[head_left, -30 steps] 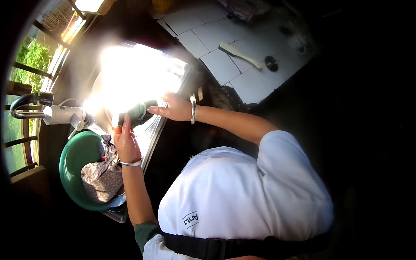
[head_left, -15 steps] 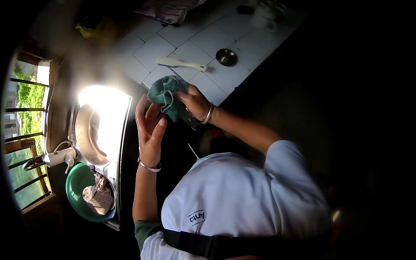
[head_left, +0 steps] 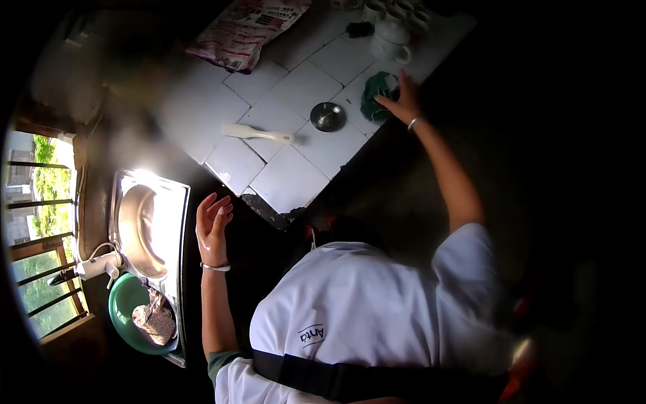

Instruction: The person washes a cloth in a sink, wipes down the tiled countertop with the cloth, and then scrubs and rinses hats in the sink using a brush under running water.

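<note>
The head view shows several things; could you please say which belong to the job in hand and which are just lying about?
Likely in use:
- green cloth, at the right hand
- tiled counter, below it

Apparently just lying about:
- white paddle-shaped tool
- round metal dish
- printed bag

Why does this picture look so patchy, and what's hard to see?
In the head view, glare whitens the upper edge of the metal sink; also there, near-black shadow fills the right side, a hazy smear clouds the upper left, the barred window is cut off in a curve, and the green cloth by the right hand looks dim.
</note>
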Available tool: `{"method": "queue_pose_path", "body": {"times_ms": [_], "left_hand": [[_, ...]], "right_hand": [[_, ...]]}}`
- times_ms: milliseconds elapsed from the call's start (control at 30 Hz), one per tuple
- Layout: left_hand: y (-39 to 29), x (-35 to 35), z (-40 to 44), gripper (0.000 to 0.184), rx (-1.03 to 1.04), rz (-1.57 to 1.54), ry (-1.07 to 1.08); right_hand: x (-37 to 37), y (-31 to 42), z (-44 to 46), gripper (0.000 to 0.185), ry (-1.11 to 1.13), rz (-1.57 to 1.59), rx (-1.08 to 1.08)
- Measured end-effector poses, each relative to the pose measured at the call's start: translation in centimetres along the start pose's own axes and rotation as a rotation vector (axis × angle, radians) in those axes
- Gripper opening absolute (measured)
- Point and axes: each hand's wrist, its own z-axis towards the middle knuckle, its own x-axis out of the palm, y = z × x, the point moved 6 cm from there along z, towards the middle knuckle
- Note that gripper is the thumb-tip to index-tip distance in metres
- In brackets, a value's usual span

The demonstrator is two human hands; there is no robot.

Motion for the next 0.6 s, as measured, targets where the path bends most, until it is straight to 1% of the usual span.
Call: {"method": "queue_pose_path", "body": {"times_ms": [33,67,100,167,200,267,300,367,433,467,500,533,567,600], "left_hand": [[0.4,0.1,0.1,0.041,-0.015,0.007,-0.008],[0.7,0.2,0.2,0.041,-0.032,0.016,-0.017],[0.9,0.4,0.4,0.041,-0.047,0.019,-0.024],[1.3,0.7,0.8,0.042,-0.080,0.023,-0.042],[1.3,1.0,1.2,0.041,-0.107,0.027,-0.052],[1.6,1.6,2.5,0.039,-0.143,0.004,-0.079],[2.0,2.1,3.5,0.039,-0.157,0.021,-0.095],[2.5,3.8,5.4,0.037,-0.193,0.041,-0.134],[2.1,6.9,7.5,0.036,-0.218,0.024,-0.110],[1.9,8.7,8.8,0.035,-0.228,0.015,-0.099],[1.5,10.6,10.1,0.035,-0.211,-0.010,-0.049],[1.0,12.5,11.5,0.037,-0.227,0.038,-0.011],[0.0,14.4,13.0,0.039,-0.200,0.073,0.021],[-0.3,16.0,14.6,0.038,-0.182,0.039,0.046]], "right_hand": [[1.5,-1.2,0.3,0.102,0.050,-0.159,0.085],[4.2,-3.6,0.7,0.092,0.105,-0.272,0.087],[5.9,-4.6,1.2,0.085,0.148,-0.316,0.131],[5.1,-0.9,0.5,0.067,0.191,-0.330,0.286],[4.5,0.6,0.2,0.063,0.109,-0.345,0.355],[7.0,-1.3,1.2,0.060,-0.090,-0.499,0.257],[6.8,-0.3,0.9,0.057,-0.242,-0.467,0.149],[7.1,0.5,2.4,0.057,-0.047,-0.399,0.096],[7.0,2.9,3.8,0.058,0.157,-0.287,0.085],[9.3,2.6,5.1,0.060,0.179,-0.308,-0.018],[10.0,3.6,6.3,0.059,0.157,-0.261,-0.062],[10.5,4.8,7.7,0.059,0.134,-0.213,-0.109],[11.1,5.6,9.3,0.058,0.071,-0.196,-0.139],[12.0,6.4,11.0,0.057,0.009,-0.176,-0.170]]}}
